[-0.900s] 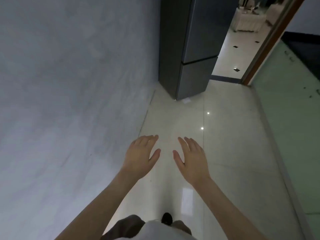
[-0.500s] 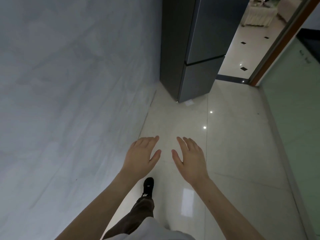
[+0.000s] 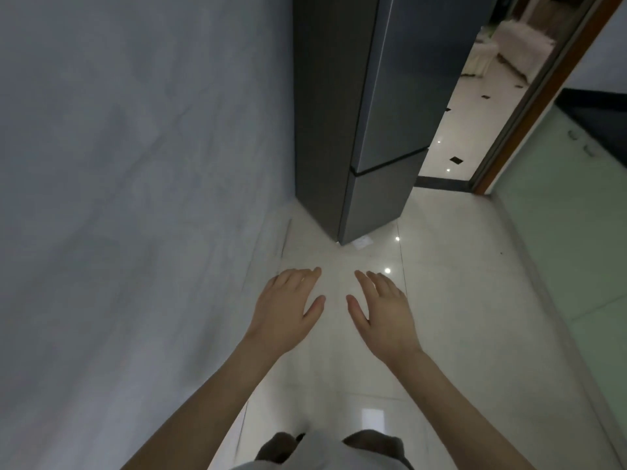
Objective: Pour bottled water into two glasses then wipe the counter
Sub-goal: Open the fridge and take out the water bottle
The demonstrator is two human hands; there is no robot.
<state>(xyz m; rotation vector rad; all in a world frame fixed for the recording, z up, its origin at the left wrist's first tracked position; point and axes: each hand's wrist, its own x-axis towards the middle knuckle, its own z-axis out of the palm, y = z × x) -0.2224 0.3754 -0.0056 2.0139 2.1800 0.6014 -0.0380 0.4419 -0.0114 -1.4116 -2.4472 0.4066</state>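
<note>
My left hand [image 3: 286, 308] and my right hand [image 3: 385, 312] are stretched out in front of me over the glossy tiled floor, palms down, fingers straight and slightly spread. Both hold nothing. No bottle, glass or cloth is in view. A strip of dark counter top [image 3: 597, 113] shows at the far right edge, above pale green cabinet doors [image 3: 559, 232].
A grey wall [image 3: 118, 198] runs along the left. A tall dark grey fridge [image 3: 369, 123] stands ahead against it. Right of the fridge a doorway with a brown frame [image 3: 529, 106] leads to a brighter room. A small white scrap [image 3: 361, 241] lies by the fridge's foot.
I have walked forward along the floor; the fridge and doorway are nearer and larger. The foot seen half a second ago has drawn back under me. Both hands keep the same open pose.
</note>
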